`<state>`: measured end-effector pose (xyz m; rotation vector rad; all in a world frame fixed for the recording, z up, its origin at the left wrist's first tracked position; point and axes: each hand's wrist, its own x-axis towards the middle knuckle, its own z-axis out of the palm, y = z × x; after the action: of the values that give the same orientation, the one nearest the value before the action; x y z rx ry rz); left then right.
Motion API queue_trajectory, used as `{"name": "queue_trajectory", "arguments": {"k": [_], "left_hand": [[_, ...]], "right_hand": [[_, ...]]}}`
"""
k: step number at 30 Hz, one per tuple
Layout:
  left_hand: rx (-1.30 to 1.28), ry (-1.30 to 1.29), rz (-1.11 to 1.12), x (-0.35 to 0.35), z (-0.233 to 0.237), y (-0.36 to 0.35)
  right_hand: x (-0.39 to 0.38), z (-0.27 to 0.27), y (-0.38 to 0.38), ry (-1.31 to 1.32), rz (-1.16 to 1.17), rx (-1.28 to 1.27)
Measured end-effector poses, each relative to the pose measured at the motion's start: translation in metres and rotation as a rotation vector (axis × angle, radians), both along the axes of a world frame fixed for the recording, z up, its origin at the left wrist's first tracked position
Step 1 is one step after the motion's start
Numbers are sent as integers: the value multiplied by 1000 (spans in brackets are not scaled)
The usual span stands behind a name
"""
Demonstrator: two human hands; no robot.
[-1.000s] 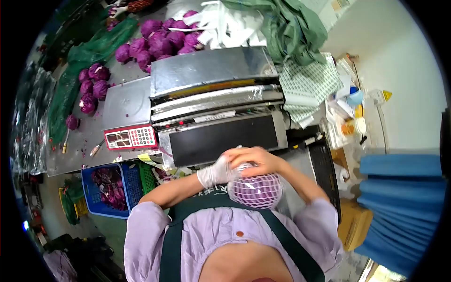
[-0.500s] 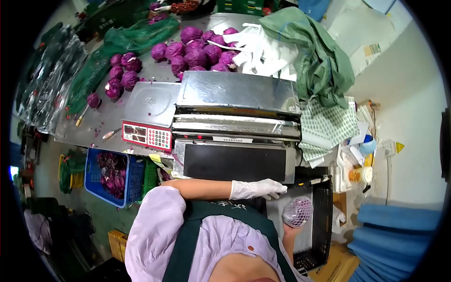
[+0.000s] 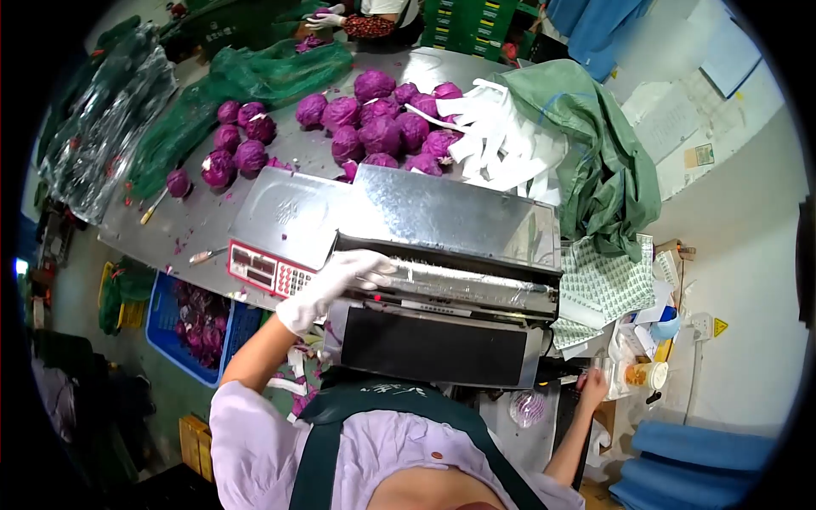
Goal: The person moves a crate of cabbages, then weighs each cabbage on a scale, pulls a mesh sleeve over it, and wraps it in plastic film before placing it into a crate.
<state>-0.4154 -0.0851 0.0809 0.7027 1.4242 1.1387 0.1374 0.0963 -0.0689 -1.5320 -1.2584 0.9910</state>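
Observation:
My left hand [image 3: 344, 280], in a white glove, is at the left end of the roll of clear film [image 3: 459, 280] on the wrapping machine [image 3: 455, 191]. Its fingers stretch out over the film. My right hand [image 3: 593, 384], bare, has its fingers curled by the edge of the black crate [image 3: 571, 416]; whatever it may hold is hidden. Inside that crate lies a purple cabbage in a white net sleeve [image 3: 527, 408], apart from both hands. The machine's black plate [image 3: 433, 347] has nothing on it.
A red-framed scale [image 3: 272, 270] adjoins the machine. Several red cabbages [image 3: 378, 134], white net sleeves [image 3: 506, 140] and a green sack [image 3: 595, 153] lie behind. Label sheets [image 3: 603, 280] are at right. A blue basket [image 3: 161, 331] holds trimmings; a co-worker's gloved hand [image 3: 325, 17] is far back.
My left hand has moved from the machine's front up and left to the film roll. My right hand has let go of the netted cabbage, now in the crate, and moved up and right.

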Motion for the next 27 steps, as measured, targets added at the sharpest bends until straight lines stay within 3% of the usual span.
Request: {"name": "queue_trajectory", "arguments": {"k": [2, 4, 6, 8, 10, 12, 16, 19, 22, 24, 26, 27], "left_hand": [[58, -1, 83, -37, -1, 3], [91, 240, 154, -81, -16, 21], [108, 584, 183, -113, -9, 49], [41, 752, 173, -142, -3, 86], [-45, 990, 138, -182, -25, 131], [56, 1217, 109, -218, -59, 179], [-170, 1297, 38, -243, -79, 258], [-318, 1293, -38, -240, -89, 284], [-216, 1292, 14, -242, -101, 280], [-181, 1325, 37, -241, -95, 274], [-149, 1355, 59, -238, -91, 266], [-63, 1369, 113, -239, -89, 262]], "right_hand": [[-65, 56, 57, -128, 195, 141], [-156, 112, 95, -210, 399, 204], [-240, 122, 143, -385, 596, 555], [-324, 126, 184, -563, 745, 648], [-406, 118, 215, -608, 818, 672], [-485, 113, 243, -732, 959, 863], [-604, 90, 272, -1002, 904, 1051], [-633, 71, 282, -1157, 872, 871], [-623, 73, 284, -1242, 803, 794], [-599, 90, 276, -587, 663, 1042], [-565, 129, 270, -500, 594, 1134], [-550, 157, 259, -389, 557, 1060]]}}
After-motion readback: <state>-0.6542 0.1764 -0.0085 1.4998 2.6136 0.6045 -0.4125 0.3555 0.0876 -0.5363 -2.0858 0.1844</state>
